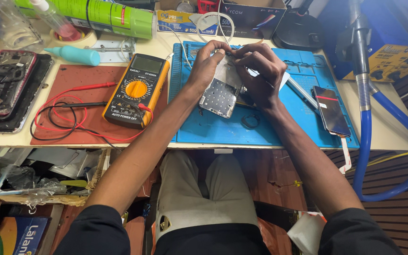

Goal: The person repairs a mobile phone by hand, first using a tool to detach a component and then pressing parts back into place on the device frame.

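Over the blue mat (pixel 279 127) near the counter's back edge, left hand (pixel 207 63) fingers pinch the phone frame's (pixel 222 89) top, tilting it up. Right hand (pixel 259 73) fingers grip a thin tool against it. Multimeter (pixel 136 90) sits left, a phone (pixel 331 111) right.

A grey rectangular multimeter screen (pixel 147 63) sits left of centre; a dark cardboard box (pixel 253 19) and a blue-yellow packet (pixel 178 21) stand top centre; a dark phone screen (pixel 331 111) lies right.

On the mat (pixel 303 130), a phone frame (pixel 220 92) (between both hands) lies right of the multimeter (pixel 137 90).
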